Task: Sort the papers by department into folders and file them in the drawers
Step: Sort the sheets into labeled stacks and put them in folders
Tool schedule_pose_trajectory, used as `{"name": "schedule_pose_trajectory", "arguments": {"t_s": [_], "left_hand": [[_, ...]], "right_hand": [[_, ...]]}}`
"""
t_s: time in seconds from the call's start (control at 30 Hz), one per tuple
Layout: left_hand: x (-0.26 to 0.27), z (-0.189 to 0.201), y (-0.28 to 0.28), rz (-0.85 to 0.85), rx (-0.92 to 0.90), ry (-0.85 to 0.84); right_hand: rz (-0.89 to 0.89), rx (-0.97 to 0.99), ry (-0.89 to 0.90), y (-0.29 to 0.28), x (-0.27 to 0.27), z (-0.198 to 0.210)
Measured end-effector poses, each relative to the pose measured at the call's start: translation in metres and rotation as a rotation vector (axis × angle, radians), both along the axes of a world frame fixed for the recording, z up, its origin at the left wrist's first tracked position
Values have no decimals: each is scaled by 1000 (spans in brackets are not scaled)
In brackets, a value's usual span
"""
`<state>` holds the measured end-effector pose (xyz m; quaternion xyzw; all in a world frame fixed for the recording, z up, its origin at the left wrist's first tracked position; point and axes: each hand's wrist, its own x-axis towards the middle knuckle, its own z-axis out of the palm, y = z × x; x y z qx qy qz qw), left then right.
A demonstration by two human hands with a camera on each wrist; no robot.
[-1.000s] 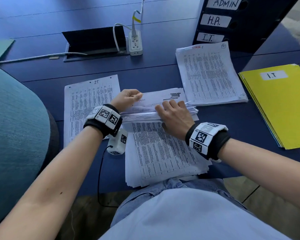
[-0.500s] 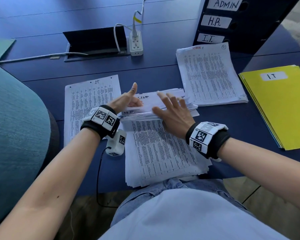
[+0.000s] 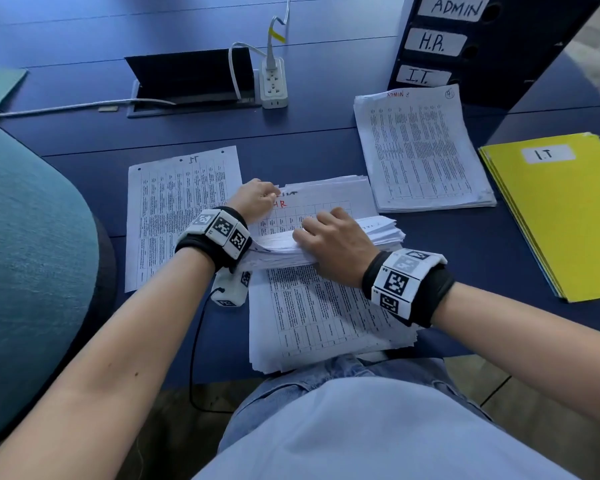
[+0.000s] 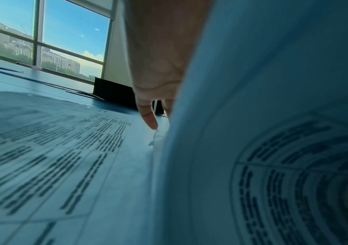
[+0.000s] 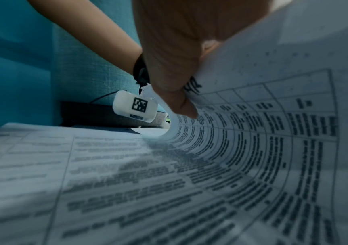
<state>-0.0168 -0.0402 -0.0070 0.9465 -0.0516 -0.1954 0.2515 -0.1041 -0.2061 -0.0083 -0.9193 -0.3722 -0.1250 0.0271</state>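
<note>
1. The unsorted paper stack [image 3: 326, 313] lies at the desk's near edge, its far half folded back so the department marks show.
2. The left hand [image 3: 255, 199] pinches a sheet marked HR [image 3: 312, 211] at its corner, probably to pull it free.
3. The right hand [image 3: 329, 242], fingers curled, pins the folded sheets.
4. The ADMIN pile [image 3: 420, 150], the IT sheet [image 3: 177, 209] and the yellow IT folder [image 3: 561, 216] lie apart, keeping departments separate.

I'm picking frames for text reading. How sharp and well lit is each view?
Head: evenly lit, sharp; the labels on the drawers read clearly. Left wrist: dim and blue, print blurred, the window far brighter than the papers. Right wrist: strong curved distortion, near print soft, shadow under the right hand.
</note>
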Motion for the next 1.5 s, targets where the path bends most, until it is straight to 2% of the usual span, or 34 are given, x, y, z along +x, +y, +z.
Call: {"name": "schedule_pose_trajectory", "arguments": {"t_s": [0.2,0.3,0.37,0.57,0.7,0.77,0.9,1.0,1.13,1.2,1.33,1.43,1.5], "left_hand": [[-1,-9,12,1,56,-76],[-4,-1,13,-38,-57,-235],[-7,7,11,-96,-103,-265],[-10,19,10,-277,-131,86],[-9,17,14,-115,-437,272],[-12,15,18,1,-520,291],[-9,4,30,130,-402,86],[-15,9,32,118,-387,112],[-27,20,27,55,-455,249],[-32,20,31,78,-506,229],[-44,13,31,237,-842,239],[-52,14,15,285,-858,137],[-56,22,1,394,-846,37]], "right_hand": [[-29,44,67,3,-7,-3],[-36,92,104,2,-4,-1],[-84,105,120,2,-3,-1],[-221,141,124,3,5,0],[-244,-10,24,1,2,-4],[-221,-22,11,-1,-3,-5],[-173,4,127,-4,-11,-6],[-173,-15,239,-4,-12,-1],[-260,-72,327,-6,6,20],[-360,-33,284,-11,21,29],[-544,72,304,-21,47,36],[-497,166,322,-21,50,40],[-484,255,318,-21,49,42]]}}
